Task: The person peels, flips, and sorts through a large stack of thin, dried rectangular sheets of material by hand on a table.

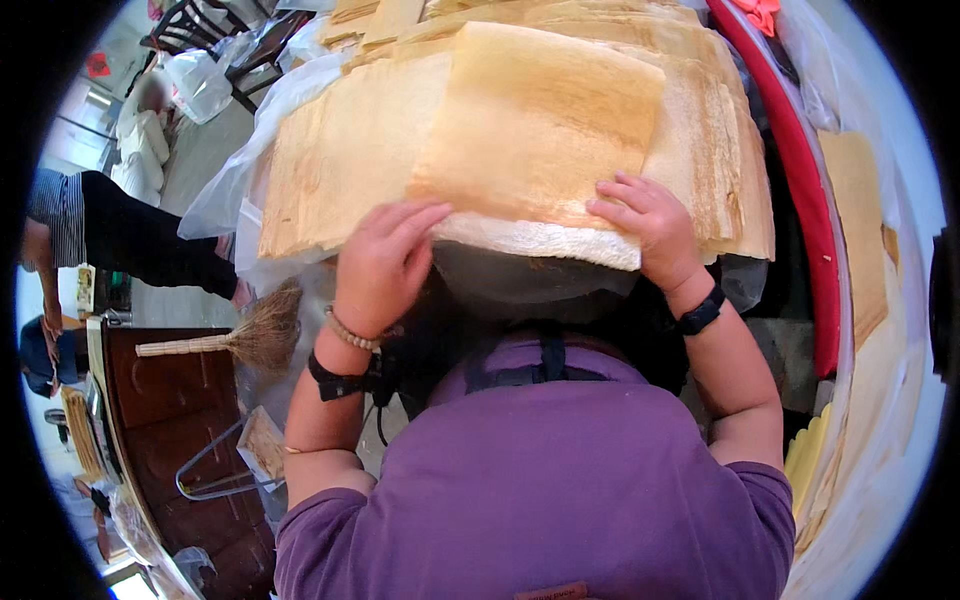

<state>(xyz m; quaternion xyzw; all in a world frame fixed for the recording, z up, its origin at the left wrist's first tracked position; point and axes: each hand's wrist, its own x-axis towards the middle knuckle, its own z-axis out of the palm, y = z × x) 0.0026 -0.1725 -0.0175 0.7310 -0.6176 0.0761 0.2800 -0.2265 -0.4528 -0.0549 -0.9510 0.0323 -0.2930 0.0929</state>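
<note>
A thin tan sheet [540, 127], fibrous and darker along one band, lies over a broad stack of similar pale sheets [345, 150] in front of me. At its near left corner, my left hand [394, 259] has its fingers bent over the edge. My right hand [656, 229] holds the near right edge, fingers spread on top and thumb hidden. Between the hands a whitish strip [540, 240] shows below the tan sheet; whether it belongs to the same sheet I cannot tell.
Clear plastic film [240, 169] hangs at the stack's left side. A straw hand broom [255, 337] rests by a brown wooden panel [172, 390]. On the right runs a red padded edge [802, 195]. A person in dark trousers [150, 232] stands at left, near a dark chair [255, 56].
</note>
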